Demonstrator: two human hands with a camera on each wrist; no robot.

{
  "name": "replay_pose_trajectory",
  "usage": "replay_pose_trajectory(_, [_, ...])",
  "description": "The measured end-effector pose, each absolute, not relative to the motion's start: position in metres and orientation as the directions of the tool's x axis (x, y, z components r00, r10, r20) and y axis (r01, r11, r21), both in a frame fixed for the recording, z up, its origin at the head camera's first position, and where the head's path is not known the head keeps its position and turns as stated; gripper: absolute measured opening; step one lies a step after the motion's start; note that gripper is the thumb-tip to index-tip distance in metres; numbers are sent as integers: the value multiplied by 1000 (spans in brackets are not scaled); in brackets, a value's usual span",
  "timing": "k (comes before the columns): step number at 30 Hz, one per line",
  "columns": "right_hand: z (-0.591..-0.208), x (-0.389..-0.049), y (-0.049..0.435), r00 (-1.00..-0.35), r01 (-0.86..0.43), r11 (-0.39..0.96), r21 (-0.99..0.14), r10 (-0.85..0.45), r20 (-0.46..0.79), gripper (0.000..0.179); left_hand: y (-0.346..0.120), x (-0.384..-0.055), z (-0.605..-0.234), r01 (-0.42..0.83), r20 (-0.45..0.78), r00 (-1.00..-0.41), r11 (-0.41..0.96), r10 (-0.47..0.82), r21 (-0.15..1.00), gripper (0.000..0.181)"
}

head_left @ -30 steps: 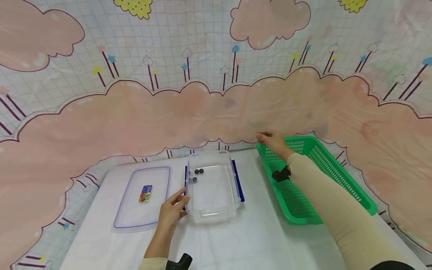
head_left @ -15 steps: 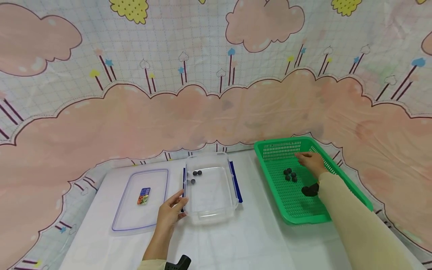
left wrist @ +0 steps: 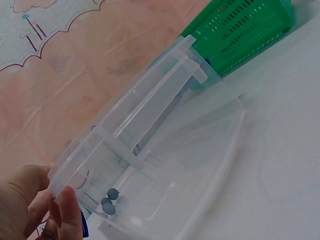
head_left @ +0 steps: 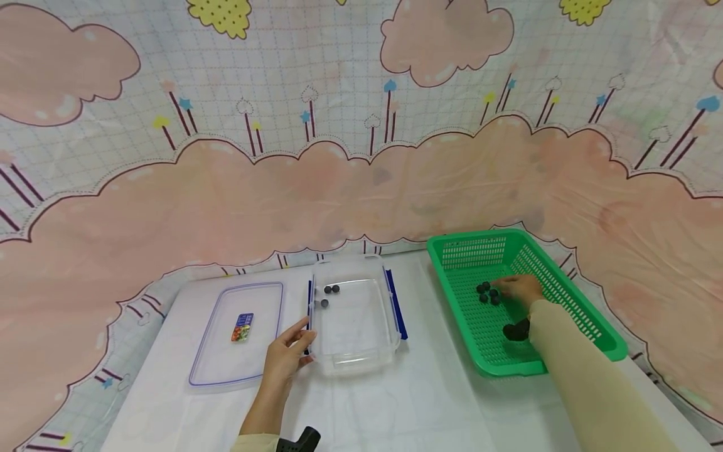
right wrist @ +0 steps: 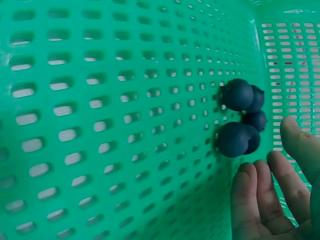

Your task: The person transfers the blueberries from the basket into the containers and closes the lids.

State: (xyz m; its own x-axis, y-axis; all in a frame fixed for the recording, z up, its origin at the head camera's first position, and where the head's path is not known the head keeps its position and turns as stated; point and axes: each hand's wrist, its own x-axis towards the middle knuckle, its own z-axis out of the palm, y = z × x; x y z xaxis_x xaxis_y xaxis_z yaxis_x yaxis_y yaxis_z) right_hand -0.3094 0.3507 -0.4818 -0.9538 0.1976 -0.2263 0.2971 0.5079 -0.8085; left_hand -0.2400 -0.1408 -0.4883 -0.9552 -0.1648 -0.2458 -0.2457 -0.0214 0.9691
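Observation:
My left hand [head_left: 285, 355] pinches the left rim of a clear plastic food container [head_left: 361, 326] between thumb and fingers. Three blueberries [left wrist: 110, 201] lie inside it, toward its far left corner in the head view. My right hand [head_left: 521, 289] is down in a green perforated basket [head_left: 508, 351], just right of a small cluster of blueberries [head_left: 483, 287]. In the right wrist view, its slightly bent fingertips [right wrist: 245, 172] and thumb are spread apart close beside the blueberries [right wrist: 233, 140], with nothing held between them.
A clear lid [head_left: 214, 358] with a blue-purple edge and a colourful label [head_left: 242, 327] lies left of the container. Blue clip flaps [head_left: 396, 304] hang out at the container's sides. A patterned cloth [head_left: 339, 194] rises behind the white table [head_left: 418, 402].
My right hand has moved from over the basket's far left rim down into the basket, beside the blueberries, which its arm hid before. The left hand stays on the container.

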Motion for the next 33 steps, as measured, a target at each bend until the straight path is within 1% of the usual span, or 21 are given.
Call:
replay_pose_trajectory(10, [-487, -310, 348, -950, 310, 513, -801, 191, -246, 46, -140, -240, -487, -249, -247, -954, -10, -170, 968, 49])
replay_pose_trajectory(17, [-485, -307, 343, -956, 292, 574, -765, 194, -219, 43, -140, -239, -487, -246, -246, -954, -20, -173, 969, 48])
replay_pose_trajectory(26, [-483, -305, 340, -960, 279, 620, -733, 204, -193, 38, -141, -238, -487, -248, -247, -954, -11, -169, 969, 48])
replay_pose_trajectory(33, [-482, -304, 340, -956, 291, 637, -714, 218, -195, 38, -140, -239, -488, -252, -251, -953, -15, -169, 968, 48])
